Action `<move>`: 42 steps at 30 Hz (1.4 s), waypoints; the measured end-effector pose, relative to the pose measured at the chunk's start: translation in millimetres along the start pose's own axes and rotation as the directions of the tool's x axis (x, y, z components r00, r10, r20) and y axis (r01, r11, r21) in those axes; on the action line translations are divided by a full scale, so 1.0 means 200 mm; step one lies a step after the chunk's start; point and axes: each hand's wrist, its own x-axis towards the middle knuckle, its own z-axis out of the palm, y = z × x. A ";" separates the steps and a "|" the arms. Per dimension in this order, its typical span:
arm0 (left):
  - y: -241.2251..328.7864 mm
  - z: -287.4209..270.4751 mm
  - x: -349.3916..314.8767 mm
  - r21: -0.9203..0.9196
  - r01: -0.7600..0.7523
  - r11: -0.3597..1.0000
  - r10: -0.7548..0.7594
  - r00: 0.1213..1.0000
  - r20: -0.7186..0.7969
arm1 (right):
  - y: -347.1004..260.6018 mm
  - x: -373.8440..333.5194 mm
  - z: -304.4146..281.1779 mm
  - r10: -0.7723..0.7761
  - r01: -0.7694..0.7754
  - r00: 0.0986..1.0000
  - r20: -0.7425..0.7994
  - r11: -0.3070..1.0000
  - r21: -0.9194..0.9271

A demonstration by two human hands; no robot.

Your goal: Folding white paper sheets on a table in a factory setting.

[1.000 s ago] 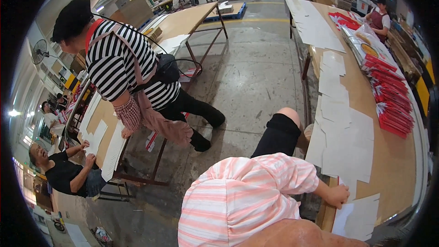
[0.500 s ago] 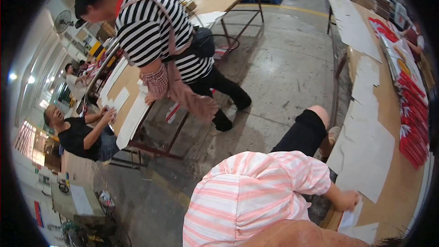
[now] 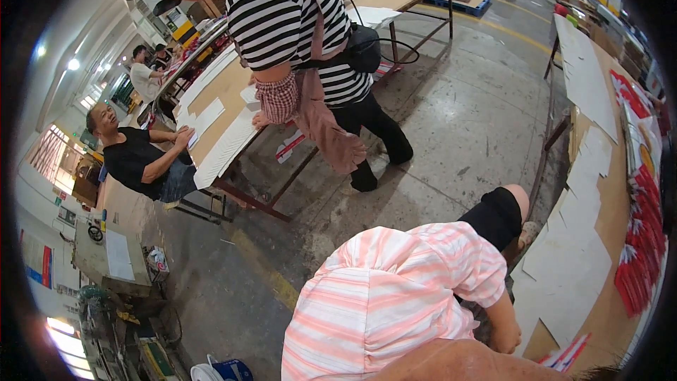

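My left hand [image 3: 505, 339] is low at the right, below my pink-and-white striped sleeve, at the near edge of a brown worktable [image 3: 620, 219]. Its fingers point down and are mostly hidden, so their grip cannot be made out. Beside it lie overlapping white cardboard sheets [image 3: 564, 268] with notched edges. A red, white and blue printed piece [image 3: 568, 354] rests on the table just right of the hand, partly cut off by the dark rim. My right hand is outside the picture.
Red-and-white printed pieces [image 3: 638, 240] are piled along the table's far side. Across the aisle, a person in a striped shirt [image 3: 282, 21] leans over another table [image 3: 236, 99] with white sheets. A person in black [image 3: 141, 159] sits at its end. My knee [image 3: 518, 201] is beside my table.
The view has shifted, moving the surroundings right and slightly down. My left hand has drawn back from a small white piece toward the table's edge. The printed piece has come into sight.
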 end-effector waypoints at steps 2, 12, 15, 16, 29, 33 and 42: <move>-0.07 -0.07 0.13 -0.045 0.094 0.995 -0.066 0.905 0.421 | 0.00 0.01 0.05 0.021 -0.013 0.998 -0.053 0.989 0.147; -0.60 0.21 -0.06 0.107 0.277 0.955 -0.196 0.859 -0.473 | -0.29 0.12 -0.54 -0.021 0.014 1.000 0.021 0.963 0.269; -0.62 0.01 -0.20 0.130 0.510 0.850 -0.485 0.855 -0.185 | -0.01 0.02 -0.29 0.074 -0.086 0.974 0.214 0.995 0.046; -0.62 -0.05 -0.31 -0.013 0.602 0.799 -0.600 0.795 -0.092 | 0.02 -0.01 -0.20 0.012 -0.009 0.999 0.048 0.999 -0.051; -0.54 -0.47 -0.31 -0.086 0.183 0.979 -0.177 0.981 0.078 | -0.05 -0.19 -0.22 0.321 -0.318 0.944 0.071 0.947 -0.053; -0.75 -0.71 -0.49 0.042 0.143 0.989 -0.149 0.955 0.255 | -0.08 -0.19 -0.22 0.300 -0.300 0.954 0.015 0.954 -0.002; -0.77 -0.47 -0.38 0.266 0.598 0.756 -0.640 0.761 0.105 | -0.11 -0.18 -0.22 0.311 -0.313 0.949 0.049 0.949 0.039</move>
